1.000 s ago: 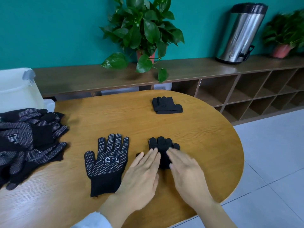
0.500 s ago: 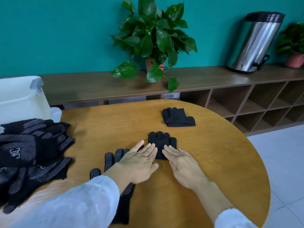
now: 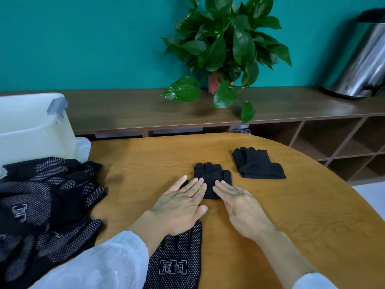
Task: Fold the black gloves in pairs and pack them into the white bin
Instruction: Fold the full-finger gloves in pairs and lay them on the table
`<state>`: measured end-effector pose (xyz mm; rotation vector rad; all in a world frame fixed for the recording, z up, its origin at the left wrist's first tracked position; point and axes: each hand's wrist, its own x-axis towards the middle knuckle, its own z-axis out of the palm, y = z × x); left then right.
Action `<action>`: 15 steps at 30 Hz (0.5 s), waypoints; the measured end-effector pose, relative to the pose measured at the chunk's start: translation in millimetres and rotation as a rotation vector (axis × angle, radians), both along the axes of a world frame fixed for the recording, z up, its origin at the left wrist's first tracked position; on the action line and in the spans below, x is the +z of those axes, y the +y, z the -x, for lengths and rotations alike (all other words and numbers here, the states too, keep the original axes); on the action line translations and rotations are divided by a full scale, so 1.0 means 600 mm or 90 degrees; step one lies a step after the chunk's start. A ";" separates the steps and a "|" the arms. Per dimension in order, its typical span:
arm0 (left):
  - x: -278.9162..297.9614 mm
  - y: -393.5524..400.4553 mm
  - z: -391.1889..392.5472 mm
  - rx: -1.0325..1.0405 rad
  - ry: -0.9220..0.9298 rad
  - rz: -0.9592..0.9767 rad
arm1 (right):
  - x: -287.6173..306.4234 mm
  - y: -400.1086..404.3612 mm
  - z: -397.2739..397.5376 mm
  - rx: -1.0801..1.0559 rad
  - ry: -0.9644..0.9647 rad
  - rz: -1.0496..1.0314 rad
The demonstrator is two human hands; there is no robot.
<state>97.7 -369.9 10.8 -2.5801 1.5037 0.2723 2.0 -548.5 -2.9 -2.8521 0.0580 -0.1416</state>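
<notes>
Near the middle of the frame, a small folded black knit glove bundle [image 3: 210, 177] lay on the rounded wooden desk [image 3: 291, 215], fingertips pointing toward the top of the frame. Both bare hands rested flat on its lower part. The left hand [image 3: 180, 207] had its grip spread, fingers straight and close together, their tips touching the bundle's lower left edge. The right hand [image 3: 242, 209] lay the same way, grip spread and flat, fingertips on the bundle's lower right edge. Neither hand pinched the fabric.

Just right of and slightly above that bundle sat a second folded black glove pair [image 3: 258, 163], apart from the first. At the bottom centre, a single flat black glove with white grip dots and a printed white logo [image 3: 177, 261] lay palm-up, partly under the left wrist and its white sleeve [image 3: 100, 265]. At the left edge, a loose heap of black dotted gloves [image 3: 45, 205] sprawled across the desk.

The white plastic bin with a grey latch [image 3: 31, 126] stood in the upper left of the frame, behind the heap. Along the teal wall ran a dark wooden shelf unit [image 3: 145, 113] carrying a leafy green potted plant [image 3: 227, 44] at top centre and a shiny steel pedal bin [image 3: 362, 63] at the upper right.
</notes>
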 end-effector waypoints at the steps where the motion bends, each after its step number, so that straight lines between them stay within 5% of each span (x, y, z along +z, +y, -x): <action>1: -0.002 0.002 -0.001 0.002 -0.004 0.009 | 0.002 0.001 -0.002 0.001 0.003 0.004; 15: 0.019 0.221 0.109 0.133 -0.102 0.414 | 0.090 0.129 0.034 0.022 -0.087 0.079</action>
